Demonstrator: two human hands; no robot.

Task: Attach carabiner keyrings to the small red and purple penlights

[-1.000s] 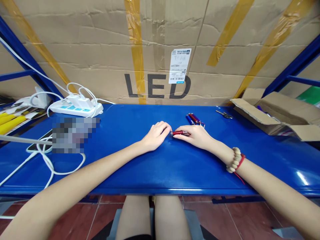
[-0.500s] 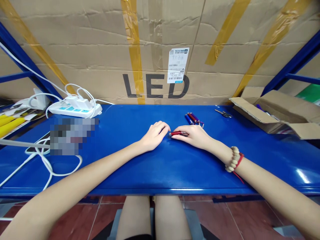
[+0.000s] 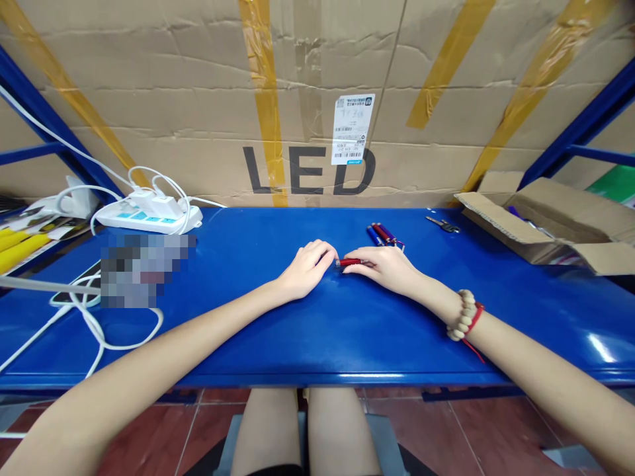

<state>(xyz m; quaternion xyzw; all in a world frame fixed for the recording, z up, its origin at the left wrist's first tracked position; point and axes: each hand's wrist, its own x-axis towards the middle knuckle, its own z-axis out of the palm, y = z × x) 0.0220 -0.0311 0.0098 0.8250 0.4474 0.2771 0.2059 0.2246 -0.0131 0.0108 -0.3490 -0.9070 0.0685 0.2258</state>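
My right hand (image 3: pixel 384 268) is closed around a small red metal cylinder (image 3: pixel 350 262) with a silver end, which looks like a penlight. It lies sideways just above the blue table, its silver end pointing left. My left hand (image 3: pixel 308 270) rests on the table with its fingers bent and together. Its fingertips come right up to the silver end; whether they pinch anything is hidden. Behind my right hand lie several similar blue and red penlights (image 3: pixel 381 235) with cords, partly covered by the hand.
The blue table (image 3: pixel 248 337) has a key (image 3: pixel 443 225) at the back right, beside an open cardboard box (image 3: pixel 526 241). At left are a white power strip (image 3: pixel 116 217), looped white cables (image 3: pixel 102 340) and a blurred-out patch. A big carton (image 3: pixel 198 99) stands behind.
The red penlight has tilted very slightly, its right-hand part a little higher along with the right fingers. Everything else stays as it was.
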